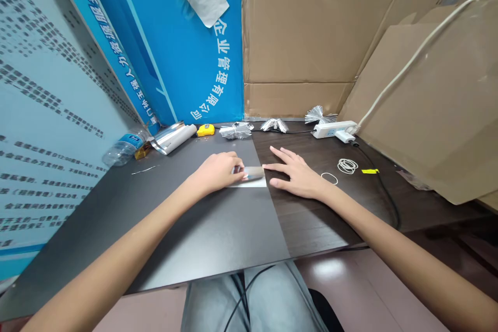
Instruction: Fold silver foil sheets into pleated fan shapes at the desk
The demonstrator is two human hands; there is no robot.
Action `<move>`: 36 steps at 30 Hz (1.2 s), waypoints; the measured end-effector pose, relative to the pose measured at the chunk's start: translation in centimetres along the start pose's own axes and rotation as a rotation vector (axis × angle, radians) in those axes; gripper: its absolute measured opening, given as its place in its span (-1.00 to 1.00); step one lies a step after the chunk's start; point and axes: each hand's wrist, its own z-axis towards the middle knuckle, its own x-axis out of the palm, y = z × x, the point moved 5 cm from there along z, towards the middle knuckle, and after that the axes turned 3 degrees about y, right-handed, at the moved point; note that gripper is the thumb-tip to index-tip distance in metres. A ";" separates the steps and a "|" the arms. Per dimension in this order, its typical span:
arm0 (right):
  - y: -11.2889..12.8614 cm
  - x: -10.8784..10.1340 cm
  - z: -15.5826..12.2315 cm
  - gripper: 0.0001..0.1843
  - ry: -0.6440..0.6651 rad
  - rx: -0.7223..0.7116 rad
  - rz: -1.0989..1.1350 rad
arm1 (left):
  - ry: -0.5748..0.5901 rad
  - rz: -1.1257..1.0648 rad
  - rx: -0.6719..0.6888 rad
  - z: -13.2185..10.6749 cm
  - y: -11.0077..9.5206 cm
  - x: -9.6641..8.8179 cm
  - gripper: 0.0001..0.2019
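Note:
A small folded strip of shiny silver foil or film (254, 172) lies on the dark grey board, close to its right edge. My left hand (220, 171) grips the strip's left end between thumb and fingers, which partly hide it. A paler flat piece (257, 183) shows beneath the strip. My right hand (298, 174) has its fingers spread over the dark wood table, holding nothing. Its index fingertip reaches the strip's right end and seems to touch it.
Along the back are a silver foil roll (177, 138), a yellow tape measure (205, 130), fringed silver bundles (235, 130) and a white power strip (334, 129). A plastic bottle (126, 149) lies at left. White rubber bands (347, 166) lie right, near a black cable (383, 194).

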 end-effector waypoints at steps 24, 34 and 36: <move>5.7 1.1 6.2 -0.52 -0.285 0.089 1.413 | -0.544 -1.127 -0.100 -1.2 0.8 2.8 -0.46; 5.4 -0.3 5.5 -0.59 -0.537 0.013 1.269 | -0.473 -1.054 0.013 -1.8 0.0 2.3 -0.56; 5.7 -0.8 5.3 -0.61 -0.528 -0.013 1.215 | -0.536 -1.072 0.028 -2.1 -0.2 1.5 -0.59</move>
